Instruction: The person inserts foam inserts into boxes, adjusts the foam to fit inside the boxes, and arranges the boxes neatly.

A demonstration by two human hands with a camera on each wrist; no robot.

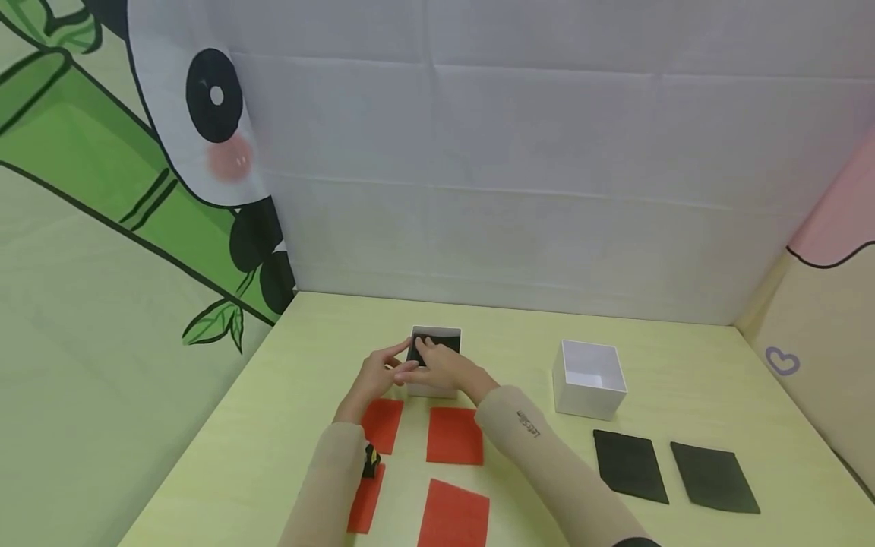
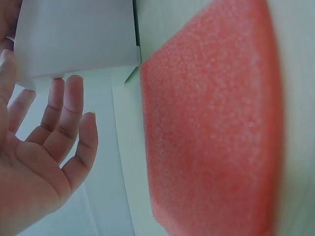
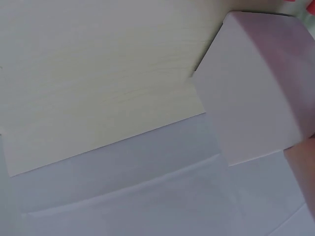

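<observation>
A small white box stands on the pale yellow table with a black foam square lying in its top. My right hand rests on that black foam with its fingers laid flat over it. My left hand is at the box's left side, thumb and fingers stretched toward the top edge. In the left wrist view the left hand shows an open palm with straight fingers beside the white box. In the right wrist view the white box fills the right side, and only a sliver of the right hand shows.
Several red foam squares lie on the table near me, under my forearms. A second, open white box stands to the right, with two black foam sheets in front of it. Fabric walls close in the table on three sides.
</observation>
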